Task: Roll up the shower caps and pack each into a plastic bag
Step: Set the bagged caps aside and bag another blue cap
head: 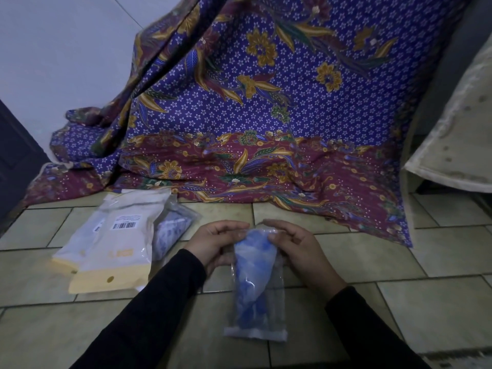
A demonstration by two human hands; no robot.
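Note:
A rolled blue shower cap point(254, 265) sits inside a long clear plastic bag point(277, 323) that hangs down over the tiled floor. My left hand point(215, 242) holds the bag's upper left edge, fingers curled round it. My right hand point(295, 245) pinches the bag's top right, thumb on the cap. The lower end of the bag with its white strip hangs free. Another packed shower cap in a clear bag point(173, 230) lies on the floor to the left.
Two flat pouches with yellow bottoms and barcode labels point(117, 246) lie on the tiled floor point(399, 302) at the left. A purple and maroon flowered cloth point(266, 115) drapes behind. A pale mattress edge point(452, 145) leans at the right. A dark door stands far left.

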